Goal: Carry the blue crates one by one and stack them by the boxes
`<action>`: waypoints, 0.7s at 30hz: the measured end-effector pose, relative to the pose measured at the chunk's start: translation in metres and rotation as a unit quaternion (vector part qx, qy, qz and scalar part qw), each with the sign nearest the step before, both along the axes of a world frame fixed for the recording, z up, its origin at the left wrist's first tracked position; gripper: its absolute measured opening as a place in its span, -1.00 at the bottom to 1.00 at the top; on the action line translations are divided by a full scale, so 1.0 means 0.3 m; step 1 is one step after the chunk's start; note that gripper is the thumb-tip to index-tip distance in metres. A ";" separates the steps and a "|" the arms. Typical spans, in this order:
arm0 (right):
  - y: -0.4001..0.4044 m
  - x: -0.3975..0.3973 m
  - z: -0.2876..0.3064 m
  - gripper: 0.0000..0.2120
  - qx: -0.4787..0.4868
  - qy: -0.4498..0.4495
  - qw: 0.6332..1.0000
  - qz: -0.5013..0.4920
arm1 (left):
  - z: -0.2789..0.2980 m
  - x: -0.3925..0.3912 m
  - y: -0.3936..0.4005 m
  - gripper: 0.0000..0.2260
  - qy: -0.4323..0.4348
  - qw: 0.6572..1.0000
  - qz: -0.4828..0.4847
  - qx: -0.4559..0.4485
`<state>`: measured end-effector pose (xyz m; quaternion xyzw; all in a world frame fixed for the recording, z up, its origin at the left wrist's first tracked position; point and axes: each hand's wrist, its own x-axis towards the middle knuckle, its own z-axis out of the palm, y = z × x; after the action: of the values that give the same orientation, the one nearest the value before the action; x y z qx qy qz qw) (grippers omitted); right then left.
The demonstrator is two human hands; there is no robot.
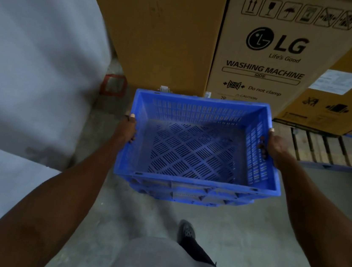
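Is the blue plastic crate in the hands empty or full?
Empty: the blue plastic crate shows its bare slotted floor, nothing inside.

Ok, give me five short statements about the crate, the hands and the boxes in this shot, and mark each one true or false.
1. Both hands grip the blue crate, the left hand on its left wall and the right hand on its right wall. True.
2. The crate is packed with bottles. False: it is empty, its slotted floor bare.
3. The printed cardboard box ahead reads "WASHING MACHINE". True.
4. Only the left hand holds the crate. False: both hands do.
5. The crate's floor is solid. False: it has slots in a diamond pattern.
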<state>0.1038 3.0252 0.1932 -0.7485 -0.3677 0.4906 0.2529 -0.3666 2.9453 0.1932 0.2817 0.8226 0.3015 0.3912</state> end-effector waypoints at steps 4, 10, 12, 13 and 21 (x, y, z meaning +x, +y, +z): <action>-0.017 0.011 0.000 -0.48 -0.008 0.004 1.000 -0.003 | 0.019 0.009 -0.001 -0.54 -0.011 1.000 0.002 -0.017; -0.046 0.016 -0.002 -0.47 -0.016 0.006 1.000 -0.004 | 0.020 0.011 -0.032 -0.58 -0.025 0.999 0.009 -0.020; -0.053 0.013 -0.004 -0.46 -0.006 0.004 1.000 -0.005 | 0.005 0.000 -0.033 -0.62 -0.033 0.999 0.004 -0.016; -0.053 0.012 0.000 -0.46 -0.004 0.004 1.000 -0.005 | 0.000 -0.001 -0.036 -0.62 -0.022 1.000 0.004 -0.007; -0.043 0.019 -0.006 -0.48 -0.015 -0.021 1.000 -0.001 | -0.017 0.018 -0.057 -0.58 0.055 0.997 0.002 0.052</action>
<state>0.1094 3.0123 0.1915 -0.7624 -0.3648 0.4801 0.2348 -0.3611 2.9283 0.1882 0.3161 0.8267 0.3290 0.3292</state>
